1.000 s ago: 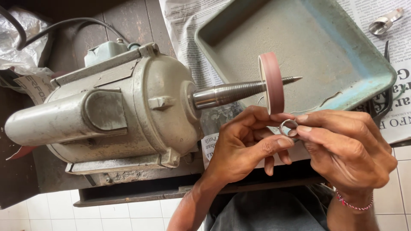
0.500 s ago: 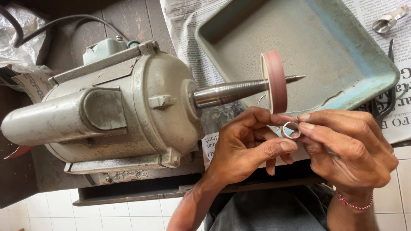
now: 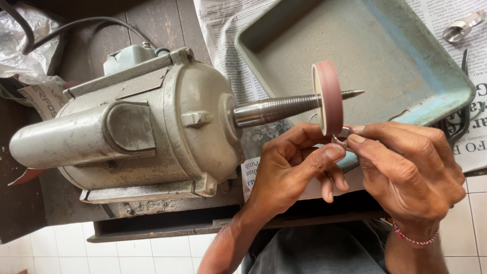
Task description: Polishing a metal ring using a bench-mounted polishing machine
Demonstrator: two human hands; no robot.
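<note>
**Ring held at the polishing wheel**

Left hand (image 3: 294, 165) and right hand (image 3: 406, 167) meet just below the pink wheel (image 3: 328, 96). Both grips are closed, thumb and fingertips pinched on one small metal ring (image 3: 341, 137). The ring sits at the lower edge of the wheel; contact cannot be confirmed.

The wheel is mounted on a tapered threaded spindle (image 3: 276, 108), which projects from the grey motor housing (image 3: 152, 122) left of the wheel.

Behind the wheel lies a shallow blue-green tray (image 3: 431, 61). Its visible floor shows only dust and wear marks. The tray rests on newspaper (image 3: 223, 25) spread over the tabletop.

Beyond the tray's far right corner, well apart from the wheel, lies a small shiny metal piece (image 3: 459, 28).
</note>
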